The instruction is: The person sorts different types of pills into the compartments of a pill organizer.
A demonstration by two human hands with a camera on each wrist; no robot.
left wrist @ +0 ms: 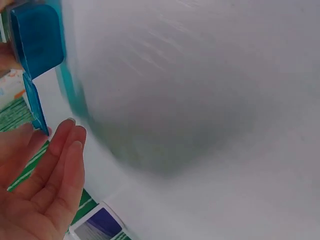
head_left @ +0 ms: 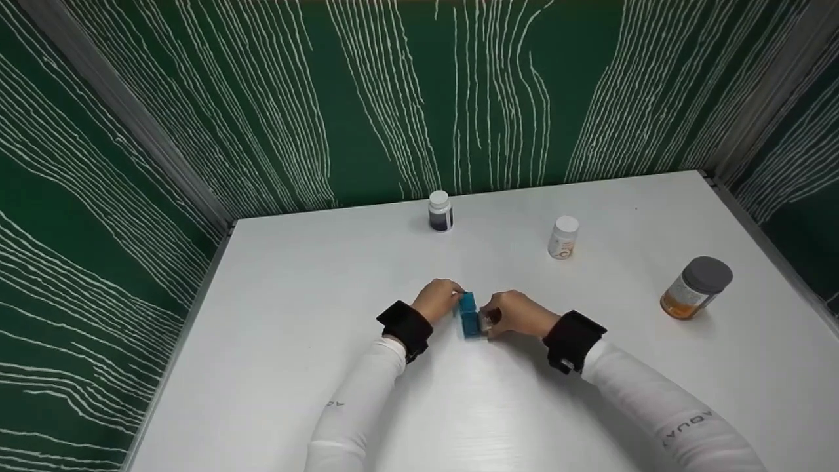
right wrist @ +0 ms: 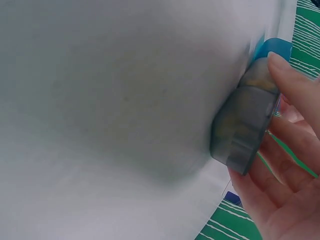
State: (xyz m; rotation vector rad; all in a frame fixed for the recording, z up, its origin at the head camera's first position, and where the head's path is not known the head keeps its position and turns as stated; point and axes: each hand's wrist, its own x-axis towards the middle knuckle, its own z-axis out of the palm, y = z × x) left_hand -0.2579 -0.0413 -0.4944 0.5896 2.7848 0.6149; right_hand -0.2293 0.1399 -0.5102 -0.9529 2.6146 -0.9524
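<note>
A small pill organizer stands on the table between the two hands, its blue lids (head_left: 470, 324) swung out to the left of its translucent grey body (right wrist: 241, 127). My right hand (head_left: 518, 313) grips that body from the right, thumb on one side and fingers on the other. On the left side, my left hand (head_left: 437, 300) pinches the end of the farther blue lid (left wrist: 34, 102) between thumb and forefinger. The nearer lid (left wrist: 40, 40) stands open beside it in the left wrist view. What lies inside the compartments cannot be made out clearly.
Near the back edge of the white table (head_left: 295, 275) is a white bottle with a dark label (head_left: 440, 212). A white bottle with orange print (head_left: 563, 238) stands right of it. Farther right is an amber jar with a grey lid (head_left: 696, 288). Green patterned walls (head_left: 367, 98) enclose the table.
</note>
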